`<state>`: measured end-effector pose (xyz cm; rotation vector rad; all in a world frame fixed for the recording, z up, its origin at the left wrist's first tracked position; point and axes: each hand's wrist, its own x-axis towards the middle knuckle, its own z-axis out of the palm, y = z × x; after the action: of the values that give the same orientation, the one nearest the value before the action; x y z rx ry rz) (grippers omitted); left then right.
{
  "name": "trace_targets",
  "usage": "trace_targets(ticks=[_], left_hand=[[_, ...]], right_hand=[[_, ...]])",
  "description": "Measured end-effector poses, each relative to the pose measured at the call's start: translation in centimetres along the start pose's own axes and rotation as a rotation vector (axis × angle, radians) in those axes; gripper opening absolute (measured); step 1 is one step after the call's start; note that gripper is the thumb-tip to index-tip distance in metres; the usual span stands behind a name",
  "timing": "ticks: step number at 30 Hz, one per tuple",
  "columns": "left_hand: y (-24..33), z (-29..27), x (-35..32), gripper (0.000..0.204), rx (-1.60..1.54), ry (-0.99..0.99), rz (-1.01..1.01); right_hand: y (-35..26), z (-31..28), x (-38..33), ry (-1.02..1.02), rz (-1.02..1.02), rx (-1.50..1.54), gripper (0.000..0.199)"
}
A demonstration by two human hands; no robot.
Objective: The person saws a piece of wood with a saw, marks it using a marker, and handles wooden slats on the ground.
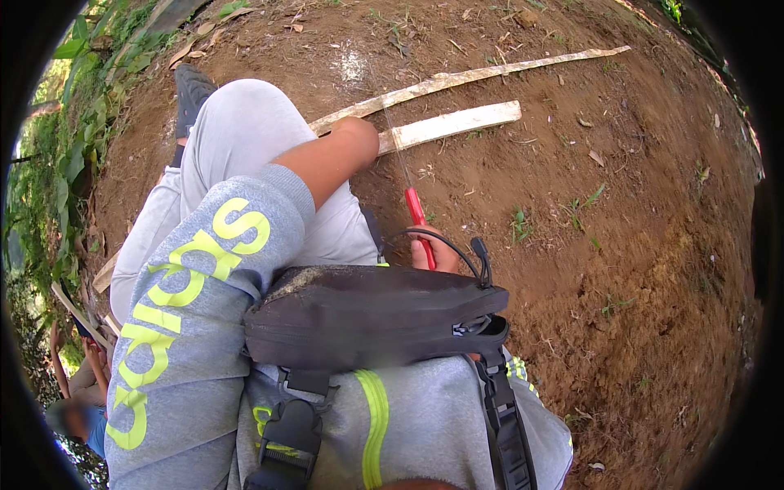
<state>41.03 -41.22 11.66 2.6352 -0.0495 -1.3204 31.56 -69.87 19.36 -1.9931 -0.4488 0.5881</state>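
My right hand is closed around the red handle of a saw. Its thin blade, seen almost edge-on, runs up and away across a pale, flat wooden strip. My left hand is bent down over my knee at the near end of that strip; its fingers are hidden, so I cannot see whether they grip the wood. Just beyond lies a longer, rougher wooden strip, which the blade's far part also crosses.
Brown soil with dry leaves and small weeds surrounds me. White sawdust lies beyond the strips. A black bag hangs at my front. Green plants grow on the left. Another person sits at lower left beside more wooden strips.
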Motion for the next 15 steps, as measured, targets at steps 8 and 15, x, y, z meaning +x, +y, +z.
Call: trace_targets(ticks=[8, 15], left_hand=[[-0.9, 0.0, 0.2, 0.028, 0.042, 0.008, 0.04], [-0.7, 0.1, 0.0, 0.029, 0.03, -0.005, 0.041]], right_hand=[[-0.5, 4.4, 8.9, 0.093, -0.163, 0.046, 0.022], [5.6, -3.0, -3.9, -0.353, 0.321, 0.007, 0.023]])
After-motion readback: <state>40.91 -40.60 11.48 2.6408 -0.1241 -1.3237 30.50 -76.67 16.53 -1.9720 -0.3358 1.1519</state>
